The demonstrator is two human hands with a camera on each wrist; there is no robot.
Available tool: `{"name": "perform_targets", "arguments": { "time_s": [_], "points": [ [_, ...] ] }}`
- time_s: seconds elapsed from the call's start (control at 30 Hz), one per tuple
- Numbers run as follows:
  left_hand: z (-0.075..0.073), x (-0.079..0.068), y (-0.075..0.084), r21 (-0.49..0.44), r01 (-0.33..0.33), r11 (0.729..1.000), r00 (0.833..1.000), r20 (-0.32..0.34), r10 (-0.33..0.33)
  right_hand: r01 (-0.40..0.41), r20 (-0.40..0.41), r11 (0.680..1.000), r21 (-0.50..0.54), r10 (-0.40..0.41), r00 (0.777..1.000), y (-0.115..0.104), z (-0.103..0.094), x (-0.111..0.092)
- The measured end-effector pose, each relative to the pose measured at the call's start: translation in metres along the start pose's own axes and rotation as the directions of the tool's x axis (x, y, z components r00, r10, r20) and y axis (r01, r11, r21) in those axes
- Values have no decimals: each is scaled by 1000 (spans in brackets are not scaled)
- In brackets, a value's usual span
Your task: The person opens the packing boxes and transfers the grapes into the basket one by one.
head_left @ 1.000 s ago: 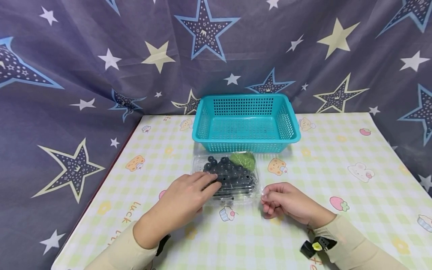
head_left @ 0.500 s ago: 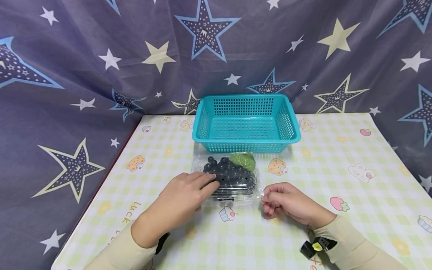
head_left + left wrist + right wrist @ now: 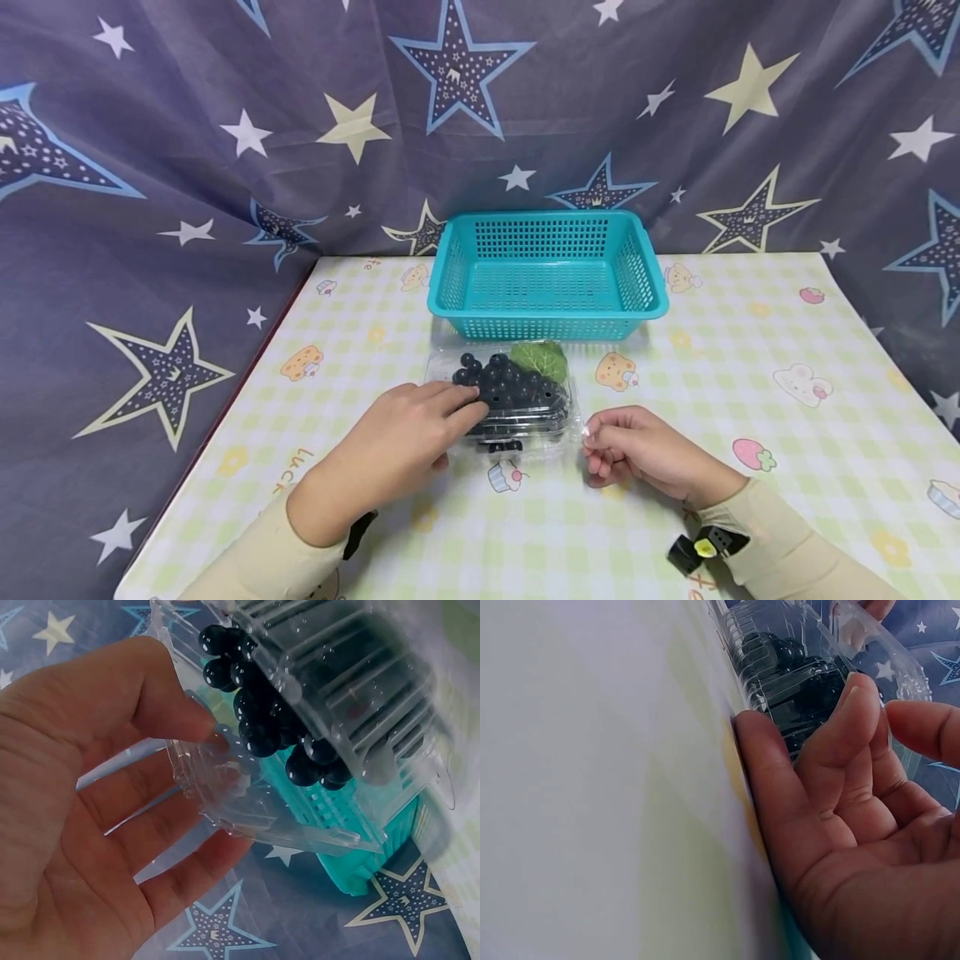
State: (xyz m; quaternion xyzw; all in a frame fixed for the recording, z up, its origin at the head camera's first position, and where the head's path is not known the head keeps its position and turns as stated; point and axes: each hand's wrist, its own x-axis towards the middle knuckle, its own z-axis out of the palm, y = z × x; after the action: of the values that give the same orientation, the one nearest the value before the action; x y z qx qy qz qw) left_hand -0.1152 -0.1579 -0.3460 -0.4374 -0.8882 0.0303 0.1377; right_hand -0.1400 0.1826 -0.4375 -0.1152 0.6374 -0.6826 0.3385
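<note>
A clear plastic clamshell box (image 3: 525,421) lies in front of the basket in the head view. Inside are black grapes (image 3: 502,375) and a green leaf (image 3: 543,360). My left hand (image 3: 412,425) grips the front left part of its lid, thumb against fingers. In the left wrist view the lid (image 3: 240,799) stands raised from the ribbed base (image 3: 352,690), with grapes showing in the gap. My right hand (image 3: 630,446) pinches the box's right front corner between thumb and forefinger, its other fingers curled beneath; the little finger (image 3: 769,765) lies along the table.
Just behind the box stands a turquoise plastic basket (image 3: 547,327) with nothing in it. A checked cloth (image 3: 787,333) covers the table, and a dark star-patterned curtain (image 3: 585,92) hangs at the back and left.
My left hand has shifted slightly left, and the front edge of the lid has lifted, baring more grapes at the front. My right hand stays at the corner.
</note>
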Motion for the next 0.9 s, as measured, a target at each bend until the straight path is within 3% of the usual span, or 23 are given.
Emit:
{"name": "perform_targets", "arguments": {
  "time_s": [0.9],
  "points": [
    [-16, 16, -21, -75, 1, 997, 992, -124, -10, -11, 5, 1000, 16, 11, 1000, 0, -1, -1]
  ]
}}
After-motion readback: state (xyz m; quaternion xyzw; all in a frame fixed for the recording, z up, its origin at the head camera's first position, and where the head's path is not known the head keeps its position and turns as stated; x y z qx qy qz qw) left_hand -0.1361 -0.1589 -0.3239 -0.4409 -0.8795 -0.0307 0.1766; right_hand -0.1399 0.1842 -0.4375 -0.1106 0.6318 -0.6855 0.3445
